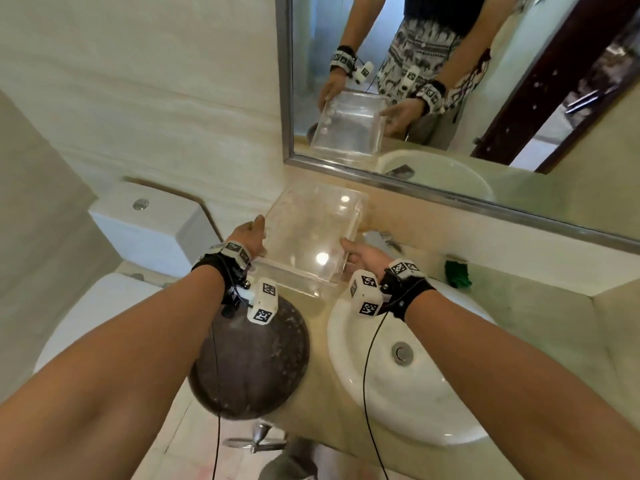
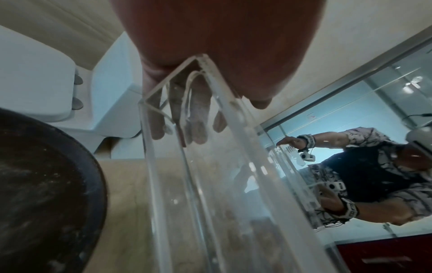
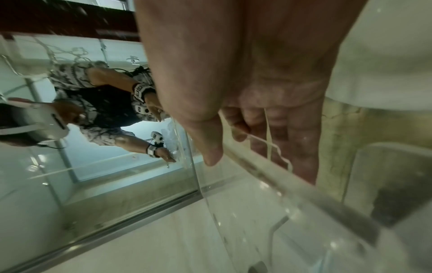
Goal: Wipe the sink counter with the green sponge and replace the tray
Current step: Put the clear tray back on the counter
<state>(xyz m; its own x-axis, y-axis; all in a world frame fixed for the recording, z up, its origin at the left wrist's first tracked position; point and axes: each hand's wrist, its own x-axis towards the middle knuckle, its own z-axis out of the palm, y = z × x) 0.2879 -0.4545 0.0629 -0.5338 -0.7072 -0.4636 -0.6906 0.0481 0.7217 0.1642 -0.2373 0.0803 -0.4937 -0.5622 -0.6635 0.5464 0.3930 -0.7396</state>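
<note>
The tray (image 1: 313,233) hides part of the tabletop (image 1: 398,216) beneath it, so whether it touches there cannot be told. The left hand (image 2: 210,46) and right hand (image 3: 245,64) are cut off by the wrist views' top edges. The sponge (image 1: 457,273) is too small for detail.

Bright, tray (image 1: 311,237) glare (edges warped)

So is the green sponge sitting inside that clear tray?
No, the green sponge lies on the counter behind the sink, apart from the clear tray both hands hold.
</note>
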